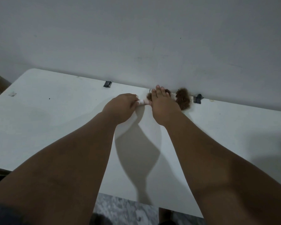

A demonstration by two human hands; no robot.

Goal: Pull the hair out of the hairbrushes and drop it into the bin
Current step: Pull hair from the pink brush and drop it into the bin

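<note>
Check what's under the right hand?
Brown hair shows past the right hand, plus a white handle the left hand grips. The brush head is covered.

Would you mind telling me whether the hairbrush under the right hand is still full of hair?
Still full: brown hair bulges from under the right hand, while the left hand grips the white hairbrush by its handle.

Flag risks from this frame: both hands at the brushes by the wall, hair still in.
1. The right hand covers the brush head, so its hold on the hair can't be checked; the pull may slip.
2. The left hand pinches only the white handle; the brush could twist.
3. No bin is in view, so loose hair may land on the table.
</note>
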